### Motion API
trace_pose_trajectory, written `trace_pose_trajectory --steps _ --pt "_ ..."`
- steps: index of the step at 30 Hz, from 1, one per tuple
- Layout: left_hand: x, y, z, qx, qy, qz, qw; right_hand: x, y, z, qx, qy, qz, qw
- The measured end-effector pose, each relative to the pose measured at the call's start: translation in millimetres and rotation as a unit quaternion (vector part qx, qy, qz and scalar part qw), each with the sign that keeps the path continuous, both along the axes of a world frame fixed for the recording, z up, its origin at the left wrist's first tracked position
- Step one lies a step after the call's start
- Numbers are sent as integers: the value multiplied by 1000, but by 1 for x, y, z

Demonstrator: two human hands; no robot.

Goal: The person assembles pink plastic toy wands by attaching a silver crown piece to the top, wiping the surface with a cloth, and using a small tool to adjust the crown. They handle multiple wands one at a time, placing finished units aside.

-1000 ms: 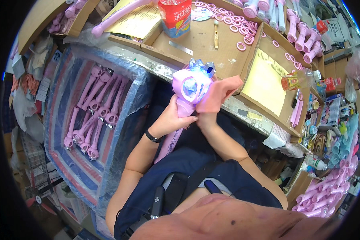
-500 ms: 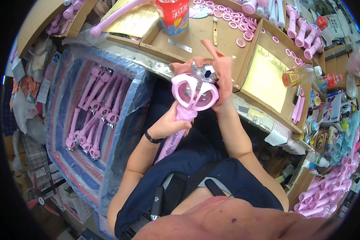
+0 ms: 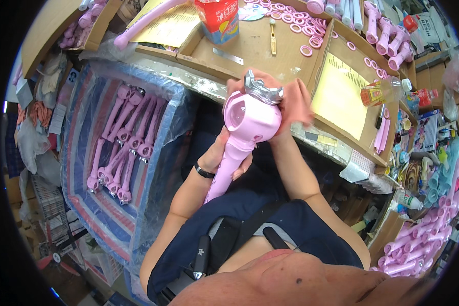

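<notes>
A pink toy wand (image 3: 255, 122) with a round head and a silver crown (image 3: 262, 90) on top is tilted in front of my chest. My left hand (image 3: 220, 154) is wrapped round its handle just below the head, and the handle's lower end runs down toward my lap. An orange cloth (image 3: 297, 104) lies behind and beside the head and crown. My right hand (image 3: 280, 138) holds this cloth against the head's right side; its fingers are mostly covered by cloth and wand.
Left of me, a striped bag (image 3: 160, 97) lined with clear plastic holds several finished pink wands. The bench ahead carries cardboard trays (image 3: 250, 61) with pink rings, a toothbrush (image 3: 273, 38), a red drink carton (image 3: 218, 20) and a bottle (image 3: 385, 93). More pink parts (image 3: 418, 245) are piled at lower right.
The wand has turned about its handle, so its head now shows a smooth side and the crown appears side-on. The cloth's raised corner has dropped, and the cloth now spreads to the right.
</notes>
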State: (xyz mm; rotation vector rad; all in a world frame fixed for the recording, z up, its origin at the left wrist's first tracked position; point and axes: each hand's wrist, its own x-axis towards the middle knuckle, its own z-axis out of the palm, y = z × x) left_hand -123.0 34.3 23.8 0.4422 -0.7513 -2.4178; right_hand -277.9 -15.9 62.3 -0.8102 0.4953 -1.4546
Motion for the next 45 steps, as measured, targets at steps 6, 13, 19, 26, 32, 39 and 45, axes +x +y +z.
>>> trace_pose_trajectory --steps 6,13,19,26,32,39,45 --pt "-5 -1 -5 84 88 -15 992 3 9 -6 35 1 -9 999" --pt "-4 -9 -2 48 98 -15 994 10 17 -25 56 -60 -119 989" --pt "3 -7 21 -215 -295 239 900 7 14 -30 -123 474 -311 814" --pt "33 -18 25 -144 -160 239 947 -21 -15 -14 -44 745 -211 631" --pt "50 -42 29 -171 -38 355 918 -71 -115 -8 -72 649 -331 682" --pt "30 -46 36 -130 60 433 890 -17 3 10 -119 525 -189 821" --pt "16 -55 27 -165 -28 517 839 8 72 -28 185 336 219 897"
